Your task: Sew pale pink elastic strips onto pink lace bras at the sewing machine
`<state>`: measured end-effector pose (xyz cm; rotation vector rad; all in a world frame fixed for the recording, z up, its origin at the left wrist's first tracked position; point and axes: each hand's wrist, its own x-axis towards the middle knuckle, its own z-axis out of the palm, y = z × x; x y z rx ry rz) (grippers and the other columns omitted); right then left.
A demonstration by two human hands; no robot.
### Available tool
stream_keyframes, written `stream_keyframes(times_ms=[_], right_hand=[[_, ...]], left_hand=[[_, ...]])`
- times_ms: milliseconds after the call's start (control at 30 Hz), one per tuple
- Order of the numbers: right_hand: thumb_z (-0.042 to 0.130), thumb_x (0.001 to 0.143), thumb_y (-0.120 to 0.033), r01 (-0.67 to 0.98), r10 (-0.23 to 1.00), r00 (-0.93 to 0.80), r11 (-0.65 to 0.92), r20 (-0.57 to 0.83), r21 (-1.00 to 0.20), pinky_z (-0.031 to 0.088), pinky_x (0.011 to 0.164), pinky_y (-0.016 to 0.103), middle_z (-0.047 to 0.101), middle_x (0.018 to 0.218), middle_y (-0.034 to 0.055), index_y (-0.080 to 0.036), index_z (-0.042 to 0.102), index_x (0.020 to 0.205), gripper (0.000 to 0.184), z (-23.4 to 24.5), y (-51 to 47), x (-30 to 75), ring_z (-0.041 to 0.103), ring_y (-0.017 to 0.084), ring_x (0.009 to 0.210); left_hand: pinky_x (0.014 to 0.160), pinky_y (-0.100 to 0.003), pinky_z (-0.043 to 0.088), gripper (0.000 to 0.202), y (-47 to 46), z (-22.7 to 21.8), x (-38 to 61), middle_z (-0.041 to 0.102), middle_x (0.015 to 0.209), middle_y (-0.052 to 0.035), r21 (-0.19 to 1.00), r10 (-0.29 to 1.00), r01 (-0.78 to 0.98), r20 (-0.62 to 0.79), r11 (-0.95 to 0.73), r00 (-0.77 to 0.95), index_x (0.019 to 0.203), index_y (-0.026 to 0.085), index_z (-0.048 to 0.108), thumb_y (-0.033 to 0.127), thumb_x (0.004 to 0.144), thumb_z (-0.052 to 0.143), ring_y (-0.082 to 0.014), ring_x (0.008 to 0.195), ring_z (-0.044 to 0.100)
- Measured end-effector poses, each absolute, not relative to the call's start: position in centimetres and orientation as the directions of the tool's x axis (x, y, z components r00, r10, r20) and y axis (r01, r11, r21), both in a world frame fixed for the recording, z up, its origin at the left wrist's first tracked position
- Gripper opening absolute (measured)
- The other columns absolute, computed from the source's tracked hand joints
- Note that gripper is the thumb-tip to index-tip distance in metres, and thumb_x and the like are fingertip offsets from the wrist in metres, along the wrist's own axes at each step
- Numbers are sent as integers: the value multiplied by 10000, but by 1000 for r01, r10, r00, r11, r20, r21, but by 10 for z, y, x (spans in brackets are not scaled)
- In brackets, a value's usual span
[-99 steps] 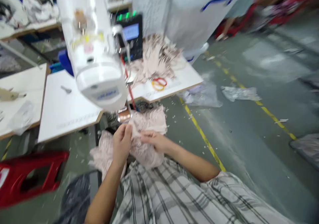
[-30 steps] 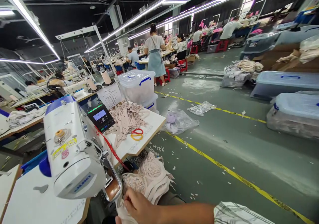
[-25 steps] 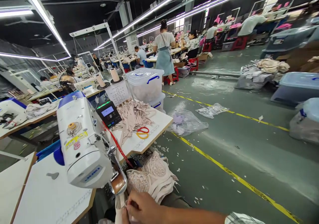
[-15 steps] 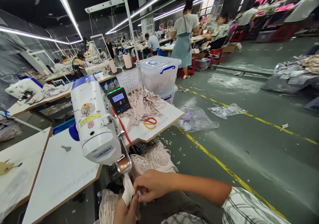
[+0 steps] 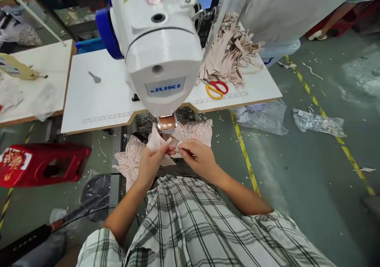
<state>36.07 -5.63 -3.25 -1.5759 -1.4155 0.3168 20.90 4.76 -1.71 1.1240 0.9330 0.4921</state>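
Head view: left hand point(image 5: 150, 162) has its grip closed on cloth point(image 5: 154, 141) by the machine point(image 5: 163, 61); right hand point(image 5: 200, 157) pinches a pale bit point(image 5: 179, 143), partly hidden, just beside it.

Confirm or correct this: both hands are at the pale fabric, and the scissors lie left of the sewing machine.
Wrong side: in the head view the scissors lie right of the sewing machine. The left hand and right hand are at the pale fabric.
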Motion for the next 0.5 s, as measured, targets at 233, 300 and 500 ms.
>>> stream_keyframes(times_ms=[233, 300, 500], right_hand=[[554, 956, -196, 654, 839, 337, 119, 428, -748, 530, 765, 270, 736, 924, 44, -204, 678, 1004, 133, -34, -39, 348, 668, 145, 863], [562, 955, -213, 640, 844, 357, 91, 400, -763, 523, 751, 270, 736, 926, 46, -204, 682, 994, 126, -36, -39, 349, 663, 148, 860], [585, 941, -255, 559, 892, 368, 13, 263, -829, 485, 704, 252, 723, 938, 39, -212, 695, 949, 119, -39, -38, 359, 642, 134, 803]], left_hand=[[749, -244, 537, 222, 37, -31, 214, 739, 821, -22, 924, 807, -25, -320, 382, 496, 896, 149, 758, 350, 803, 774, -137, 764, 664], [780, -257, 542, 238, 36, -29, 214, 755, 868, -35, 939, 815, 18, -309, 344, 490, 942, 151, 767, 351, 812, 765, -149, 806, 675], [813, -295, 554, 296, 35, -20, 215, 779, 941, -60, 962, 835, 204, -259, 179, 485, 1029, 143, 776, 361, 835, 724, -201, 886, 700]])
